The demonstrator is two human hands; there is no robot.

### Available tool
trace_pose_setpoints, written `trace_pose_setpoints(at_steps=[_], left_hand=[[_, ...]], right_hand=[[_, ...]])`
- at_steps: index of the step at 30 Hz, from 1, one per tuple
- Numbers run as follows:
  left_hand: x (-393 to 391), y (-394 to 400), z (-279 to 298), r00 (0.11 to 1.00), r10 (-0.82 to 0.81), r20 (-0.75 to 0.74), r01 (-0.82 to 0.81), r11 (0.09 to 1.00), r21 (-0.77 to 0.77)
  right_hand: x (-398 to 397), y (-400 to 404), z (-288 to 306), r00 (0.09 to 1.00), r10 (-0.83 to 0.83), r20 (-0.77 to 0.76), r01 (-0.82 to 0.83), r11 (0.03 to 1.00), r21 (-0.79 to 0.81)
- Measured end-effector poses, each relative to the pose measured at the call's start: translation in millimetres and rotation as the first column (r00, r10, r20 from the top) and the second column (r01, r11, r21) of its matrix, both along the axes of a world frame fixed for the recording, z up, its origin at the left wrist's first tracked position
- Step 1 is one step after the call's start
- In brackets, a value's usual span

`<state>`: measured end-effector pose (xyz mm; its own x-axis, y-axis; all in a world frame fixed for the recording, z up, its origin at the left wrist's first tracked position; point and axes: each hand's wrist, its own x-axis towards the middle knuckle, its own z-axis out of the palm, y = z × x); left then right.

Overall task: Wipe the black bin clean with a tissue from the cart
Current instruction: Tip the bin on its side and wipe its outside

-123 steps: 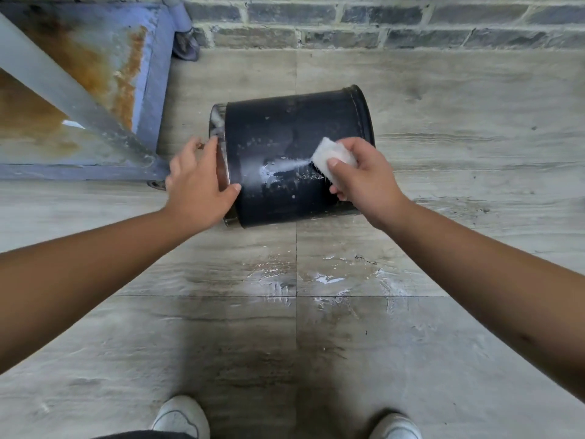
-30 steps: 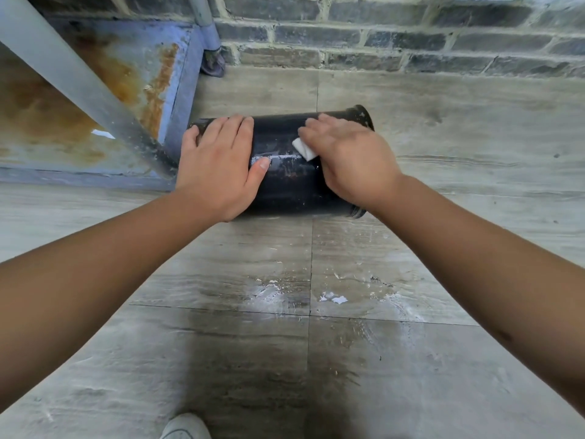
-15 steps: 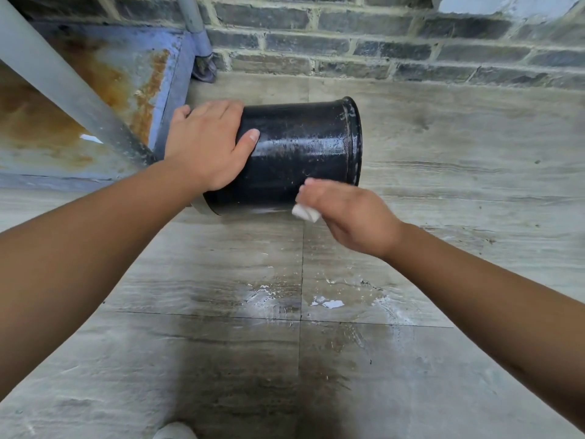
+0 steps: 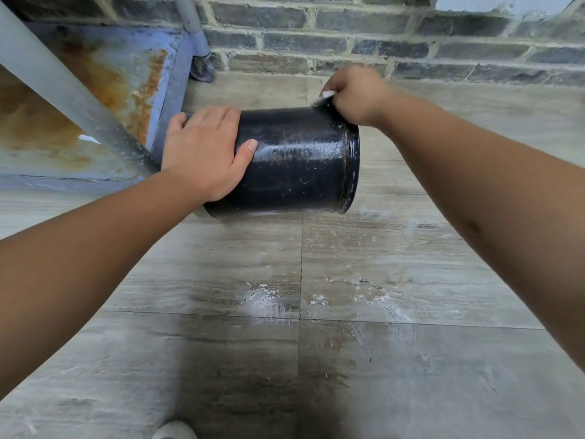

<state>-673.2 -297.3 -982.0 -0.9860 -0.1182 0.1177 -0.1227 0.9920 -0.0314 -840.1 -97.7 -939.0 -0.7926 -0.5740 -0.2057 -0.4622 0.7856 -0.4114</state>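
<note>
A person kneeling or bending over a tiled floor (image 4: pixel 364 359) wipes a black bin (image 4: pixel 297 160) that lies on its side near a brick wall (image 4: pixel 380 42), just beside the rusty blue base of a cart (image 4: pixel 95 90). The left hand (image 4: pixel 202 153) lies flat and spread over the bin's left end, palm down, thumb stretched across the wet, shiny side; it grips nothing and simply pins the bin. The right hand (image 4: pixel 354 93), blurred with motion, sits at the upper far edge near the bin's rimmed right end, its grip closed around a small white tissue (image 4: pixel 327 94), of which only a corner peeks out past the knuckles. The right forearm reaches in from the right side of the view and crosses above the rim, wrist bent downward toward the curved wall.

To do this step well, the bracing hand should probably press firmly enough that the round bin does not roll away under each stroke, then turn it a little at a time so that every strip of the surface comes round. Strokes along the length would likely lift the white flecks visible on the side. The damp tissue looks small and may tear or shed, as the white residue on the floor suggests, so refolding it to a fresh face seems wise.
</note>
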Motion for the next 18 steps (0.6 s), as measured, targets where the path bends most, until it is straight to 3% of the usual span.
trace_pose_setpoints(at_steps=[3, 6, 10, 14, 18], left_hand=[[-7, -4, 2, 1.0, 0.005, 0.019, -0.005, 1.0, -0.004], [-18, -9, 4, 0.999, 0.0, 0.045, 0.0, 1.0, -0.003], [-27, -13, 5, 0.999, -0.012, 0.036, 0.012, 1.0, 0.008], [-32, -16, 5, 1.0, -0.021, 0.005, 0.021, 1.0, -0.007], [-38, -20, 5, 1.0, -0.023, -0.003, 0.023, 1.0, -0.006]], right_hand=[[2, 13, 5, 1.0, 0.01, 0.016, -0.009, 0.998, -0.057], [25, 31, 4, 0.988, 0.06, -0.144, -0.074, 0.992, -0.1], [63, 59, -21, 0.898, 0.229, -0.375, -0.277, 0.958, -0.078], [89, 87, -62, 0.83, 0.294, -0.473, -0.37, 0.926, -0.073], [96, 112, -98, 0.708, 0.457, -0.538, -0.514, 0.856, 0.05]])
